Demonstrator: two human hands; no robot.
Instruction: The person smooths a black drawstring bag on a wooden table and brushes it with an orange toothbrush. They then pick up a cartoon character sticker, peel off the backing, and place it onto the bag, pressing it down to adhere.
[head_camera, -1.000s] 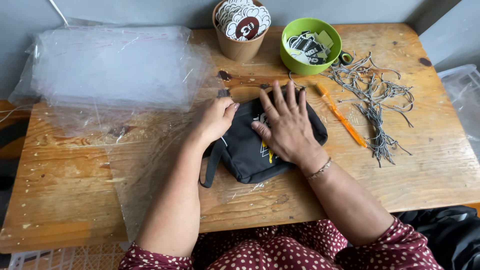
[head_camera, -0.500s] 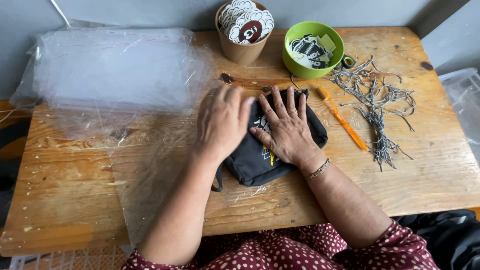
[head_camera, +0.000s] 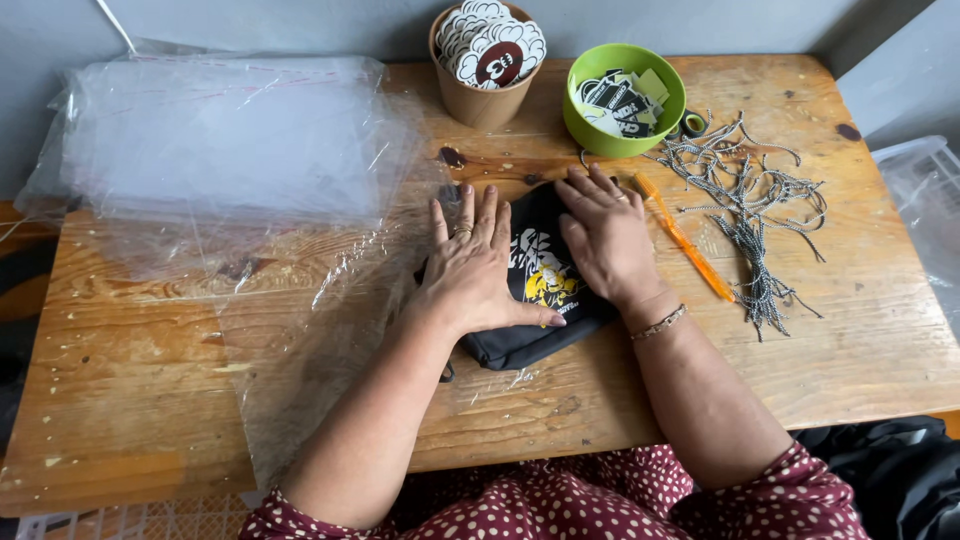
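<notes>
One worn wooden table (head_camera: 140, 400) carries everything here, and the small black fabric pouch with a yellow and white print (head_camera: 535, 290) near its middle serves as the landmark. Left of the pouch and reaching up to the far edge lies a stack of clear plastic bags (head_camera: 220, 140); one loose clear plastic sheet (head_camera: 300, 350) runs from that stack down past the pouch's left side to the near edge. Right of the pouch sits a tangle of black-and-white string cords (head_camera: 750, 220). Beyond the pouch stand a lime green plastic bowl of printed tags (head_camera: 625, 100) and, left of that, a brown paper cup of round black-and-white stickers (head_camera: 490, 60). Just right of the pouch lies a slim orange plastic tool (head_camera: 685, 240).

The left hand (head_camera: 470, 270) lies flat on the pouch's left half, fingers spread and apart, clamping nothing. The right hand (head_camera: 605, 235) presses flat on the pouch's upper right part, fingers likewise open, gripping nothing.
</notes>
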